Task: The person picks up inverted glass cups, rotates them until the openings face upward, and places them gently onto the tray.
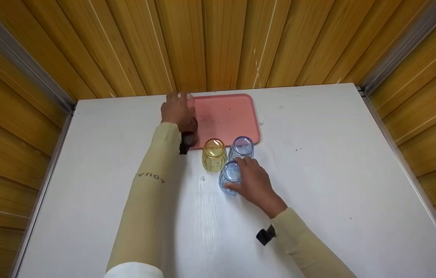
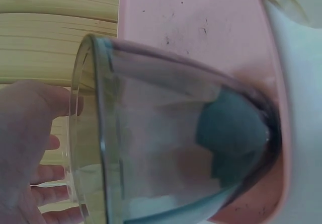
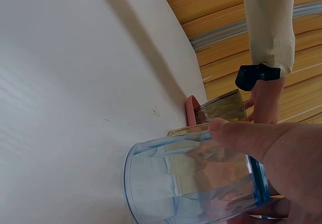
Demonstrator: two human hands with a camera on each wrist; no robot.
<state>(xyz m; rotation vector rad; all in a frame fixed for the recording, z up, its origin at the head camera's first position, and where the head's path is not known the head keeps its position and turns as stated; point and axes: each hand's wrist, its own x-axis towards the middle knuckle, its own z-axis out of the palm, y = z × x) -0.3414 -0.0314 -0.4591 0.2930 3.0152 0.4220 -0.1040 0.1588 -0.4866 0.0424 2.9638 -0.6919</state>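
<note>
My left hand (image 1: 176,112) reaches over the far left corner of the pink tray (image 1: 229,116) and grips a clear glass (image 1: 190,101), mostly hidden behind the fingers. Under that wrist a dark-tinted glass (image 2: 166,133) stands on the tray, filling much of the left wrist view. My right hand (image 1: 255,181) holds an upside-down light blue glass (image 1: 230,179), thumb on the near side and fingers around the far side. Close beside it, by the tray's front edge, are an upturned yellow glass (image 1: 214,156) and an upturned blue glass with a purplish rim (image 1: 242,146).
The white table (image 1: 318,154) extends to both sides and toward me. Wood-patterned panels (image 1: 221,46) rise behind the tray and along both sides, with grey metal strips at the corners.
</note>
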